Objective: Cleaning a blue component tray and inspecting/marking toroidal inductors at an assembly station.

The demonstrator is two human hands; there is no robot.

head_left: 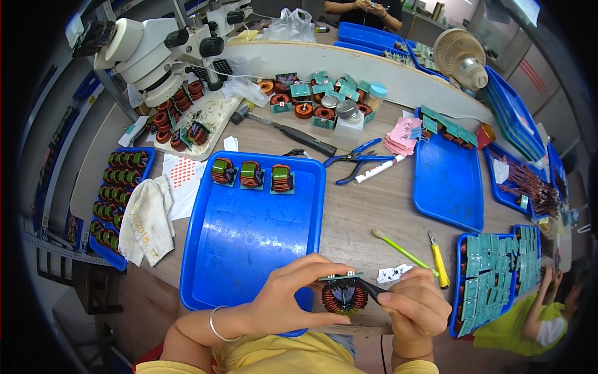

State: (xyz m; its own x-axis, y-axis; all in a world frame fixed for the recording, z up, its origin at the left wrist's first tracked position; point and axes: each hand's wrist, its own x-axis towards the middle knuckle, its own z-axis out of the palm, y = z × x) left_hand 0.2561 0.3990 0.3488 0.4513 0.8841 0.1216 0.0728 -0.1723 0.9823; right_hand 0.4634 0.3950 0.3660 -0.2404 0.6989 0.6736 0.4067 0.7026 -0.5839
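Observation:
Above the table's front edge, my left hand [281, 298] grips a toroidal coil [344, 299] with copper windings, thumb below and fingers above. A small green circuit board [341, 276] with pins sits on the coil's upper side. Pinched in my right hand [416, 305] is a pair of black tweezers [372, 288], its tip at the right end of the board, next to the coil. Whether the tip grasps anything is too small to tell. Just behind my left hand lies a blue tray [249, 240], where three finished-looking coils [251, 175] stand along the far side.
Pliers [358, 161], a hammer [293, 132], a marker [380, 168], a green brush [405, 252] and a yellow knife [438, 258] lie around. Trays of boards [489, 274] stand right, a microscope [149, 59] far left. A co-worker [536, 318] sits at right, another person [364, 11] across.

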